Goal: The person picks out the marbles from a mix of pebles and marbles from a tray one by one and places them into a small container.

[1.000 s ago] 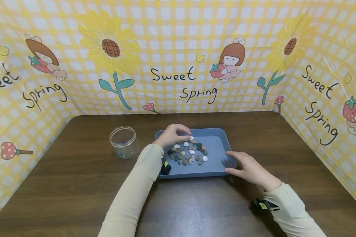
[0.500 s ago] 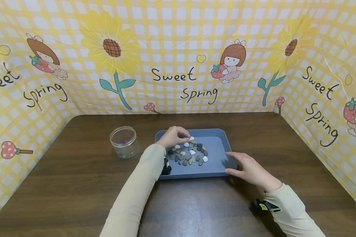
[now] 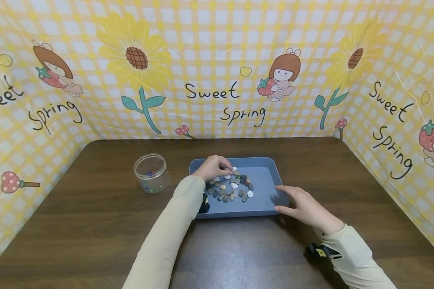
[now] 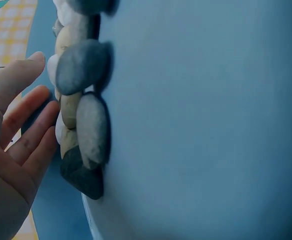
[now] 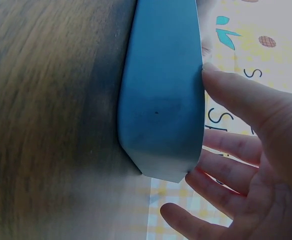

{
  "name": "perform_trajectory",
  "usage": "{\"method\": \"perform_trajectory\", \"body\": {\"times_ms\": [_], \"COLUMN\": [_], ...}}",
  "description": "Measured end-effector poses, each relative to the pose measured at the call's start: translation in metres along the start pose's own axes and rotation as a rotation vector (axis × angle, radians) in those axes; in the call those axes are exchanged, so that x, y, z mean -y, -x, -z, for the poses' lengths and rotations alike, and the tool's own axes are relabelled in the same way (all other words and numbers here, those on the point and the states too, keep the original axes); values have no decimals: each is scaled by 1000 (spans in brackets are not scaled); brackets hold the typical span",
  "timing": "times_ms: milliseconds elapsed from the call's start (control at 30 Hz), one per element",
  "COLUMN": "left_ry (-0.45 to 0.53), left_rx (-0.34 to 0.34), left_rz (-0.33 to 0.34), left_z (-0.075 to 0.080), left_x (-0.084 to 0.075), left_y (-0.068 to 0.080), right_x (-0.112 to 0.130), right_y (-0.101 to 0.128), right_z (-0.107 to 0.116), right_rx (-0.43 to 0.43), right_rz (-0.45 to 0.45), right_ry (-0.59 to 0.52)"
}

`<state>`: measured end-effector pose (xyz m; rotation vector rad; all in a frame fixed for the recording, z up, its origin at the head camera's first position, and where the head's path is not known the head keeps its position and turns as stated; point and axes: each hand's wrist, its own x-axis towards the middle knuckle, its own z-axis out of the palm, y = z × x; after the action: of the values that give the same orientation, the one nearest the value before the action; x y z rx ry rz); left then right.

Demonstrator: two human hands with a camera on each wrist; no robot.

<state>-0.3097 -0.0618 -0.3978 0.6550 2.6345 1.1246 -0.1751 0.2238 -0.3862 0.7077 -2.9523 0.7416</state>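
In the head view, a blue-grey tray (image 3: 265,192) holds several pebbles (image 3: 234,186) in white, grey and brown, laid in a loose ring. My left hand (image 3: 212,167) is over the tray's far left part, its fingertips low beside the pebbles at the back. From the left wrist, the left hand (image 4: 16,130) has its thumb apart from the fingers, nothing visible between them; a grey pebble (image 4: 81,66) stands nearby. My right hand (image 3: 305,206) rests at the tray's right end. In the right wrist view, its thumb (image 5: 221,85) touches the tray rim, with loosely spread fingers around the corner.
A clear round jar (image 3: 152,174) with small blue, red and green pieces in it stands left of the tray. Both are on a dark wooden table (image 3: 94,208). A yellow checked cloth (image 3: 209,48) stands as a wall at the back and sides.
My left hand has shifted slightly right and toward me, lower among the back pebbles, with its fingertips drawn closer to the thumb. The right hand and tray stay put.
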Motion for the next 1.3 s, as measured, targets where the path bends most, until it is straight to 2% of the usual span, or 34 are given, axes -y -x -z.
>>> {"method": "perform_trajectory", "body": {"times_ms": [433, 700, 833, 1067, 1300], "left_ry": [-102, -106, -121, -169, -176], "left_rx": [29, 51, 60, 56, 43], "left_rz": [6, 49, 49, 53, 41], "left_z": [-3, -3, -5, -6, -8], "left_x": [-4, -7, -9, -12, -6], "left_y": [0, 1, 2, 1, 1], "right_x": [0, -1, 0, 0, 1], "right_y": [0, 0, 1, 0, 0], "right_z": [0, -1, -1, 0, 0], "right_rx": [6, -2, -7, 0, -5], "right_rz": [-16, -3, -1, -6, 1], "right_ry": [-2, -1, 2, 1, 4]}}
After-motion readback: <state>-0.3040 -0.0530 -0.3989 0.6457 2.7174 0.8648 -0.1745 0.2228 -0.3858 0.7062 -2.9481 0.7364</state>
